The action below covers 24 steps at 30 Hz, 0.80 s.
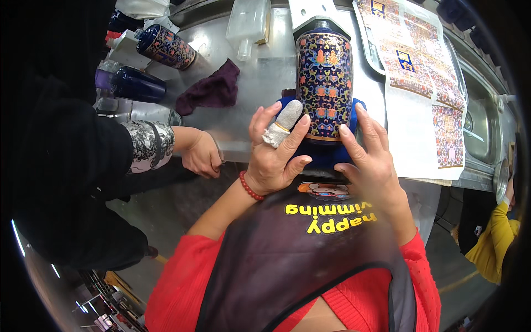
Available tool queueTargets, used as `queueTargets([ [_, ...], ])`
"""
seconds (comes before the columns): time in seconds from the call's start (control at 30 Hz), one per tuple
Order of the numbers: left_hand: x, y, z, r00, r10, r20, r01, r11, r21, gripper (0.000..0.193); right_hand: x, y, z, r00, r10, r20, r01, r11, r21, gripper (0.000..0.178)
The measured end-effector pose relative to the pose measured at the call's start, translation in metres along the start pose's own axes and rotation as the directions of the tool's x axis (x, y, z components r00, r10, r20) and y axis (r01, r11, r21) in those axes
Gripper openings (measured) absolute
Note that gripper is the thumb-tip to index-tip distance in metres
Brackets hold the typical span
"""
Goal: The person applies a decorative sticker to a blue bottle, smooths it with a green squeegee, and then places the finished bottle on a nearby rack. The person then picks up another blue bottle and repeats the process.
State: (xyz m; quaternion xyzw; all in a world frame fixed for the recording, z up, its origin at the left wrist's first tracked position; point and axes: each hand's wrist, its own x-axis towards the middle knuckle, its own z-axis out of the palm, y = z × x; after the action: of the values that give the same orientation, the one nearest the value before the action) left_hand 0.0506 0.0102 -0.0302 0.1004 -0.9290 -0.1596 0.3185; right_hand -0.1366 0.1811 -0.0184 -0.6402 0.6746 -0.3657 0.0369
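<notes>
Head view: left hand (276,157) and right hand (375,160) flank patterned bottle (324,77) over blue cloth (323,157), fingers loosely spread, tips at its lower sides; cannot tell whether gripped

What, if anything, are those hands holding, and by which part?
The left hand and right hand touch a navy floral-patterned bottle on either side of its base end. Whether they truly grip it cannot be told.
</notes>
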Motion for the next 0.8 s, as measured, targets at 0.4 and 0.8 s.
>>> queueTargets([
  [0.4,0.0069,0.0069,-0.0012,0.996,0.089,0.019,-0.091,0.991,0.103,0.052,-0.0007,-0.0034,0.0096,0.998,-0.035,-0.044,0.032,0.997,-0.076,0.068],
  [0.8,0.0032,-0.001,0.0067,0.996,0.091,0.018,-0.093,0.993,0.079,0.067,0.0011,0.0012,0.0022,0.999,0.014,-0.038,-0.016,0.998,-0.061,0.071],
])
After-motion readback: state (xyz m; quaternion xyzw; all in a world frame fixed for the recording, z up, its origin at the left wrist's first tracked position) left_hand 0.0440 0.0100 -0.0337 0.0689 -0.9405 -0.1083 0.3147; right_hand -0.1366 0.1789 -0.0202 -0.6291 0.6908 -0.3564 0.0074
